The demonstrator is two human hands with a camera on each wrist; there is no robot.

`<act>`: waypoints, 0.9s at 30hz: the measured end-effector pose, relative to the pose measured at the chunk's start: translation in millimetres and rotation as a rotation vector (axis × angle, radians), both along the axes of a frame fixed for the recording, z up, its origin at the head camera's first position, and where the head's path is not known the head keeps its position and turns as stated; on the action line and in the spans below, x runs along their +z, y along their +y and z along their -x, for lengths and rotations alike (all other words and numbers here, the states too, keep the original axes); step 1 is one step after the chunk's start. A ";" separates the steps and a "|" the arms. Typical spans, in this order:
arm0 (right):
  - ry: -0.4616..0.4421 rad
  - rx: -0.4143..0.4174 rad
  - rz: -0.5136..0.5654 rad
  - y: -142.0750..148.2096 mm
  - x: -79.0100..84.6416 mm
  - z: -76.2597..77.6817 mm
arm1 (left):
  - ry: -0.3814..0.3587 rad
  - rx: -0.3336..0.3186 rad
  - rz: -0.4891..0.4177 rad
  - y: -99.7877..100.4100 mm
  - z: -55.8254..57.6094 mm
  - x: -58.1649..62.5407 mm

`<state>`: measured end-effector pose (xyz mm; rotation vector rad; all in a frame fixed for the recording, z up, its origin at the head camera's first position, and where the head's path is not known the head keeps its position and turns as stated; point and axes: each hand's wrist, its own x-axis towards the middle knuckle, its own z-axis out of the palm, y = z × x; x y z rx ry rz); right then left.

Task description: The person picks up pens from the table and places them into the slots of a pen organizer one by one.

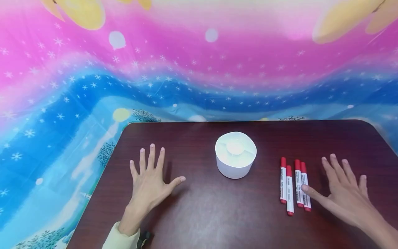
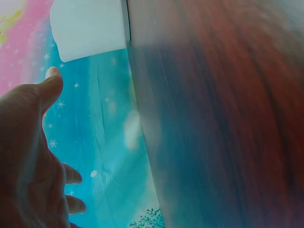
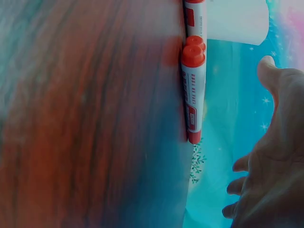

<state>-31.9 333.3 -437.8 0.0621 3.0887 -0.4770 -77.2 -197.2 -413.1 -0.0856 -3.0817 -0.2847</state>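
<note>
My left hand [image 1: 150,186] is spread over the left part of the dark wooden table, fingers straight, holding nothing. Over on the right, my right hand [image 1: 348,193] is spread as well, its thumb overlapping the nearest marker in the head view. Several red-capped white markers [image 1: 290,193] lie side by side just left of that hand. In the right wrist view, a marker [image 3: 194,95] shows beside the thumb. A round white container [image 1: 235,167] with inner dividers and a raised round centre stands between the hands, closer to the markers.
The brown table [image 1: 199,214] has rounded far corners. Behind it hangs a pink and blue cloth [image 1: 199,79] printed with snowflakes, which also runs down the table's left side. A small dark object [image 1: 143,238] shows by the left sleeve [image 1: 122,238].
</note>
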 end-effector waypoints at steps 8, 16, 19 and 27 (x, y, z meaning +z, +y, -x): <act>0.019 0.015 0.033 -3.8 -8.2 2.6 | -0.004 -0.026 -0.025 13.4 5.1 0.7; 0.052 0.049 0.094 -4.8 -17.5 4.0 | 0.016 -0.070 -0.070 23.0 7.0 -1.1; 0.034 0.049 0.123 -3.4 -18.7 4.1 | 0.032 -0.093 -0.093 26.8 7.8 -0.6; -0.028 0.009 0.137 -0.5 -12.7 6.7 | 0.080 -0.172 -0.174 37.9 11.6 2.3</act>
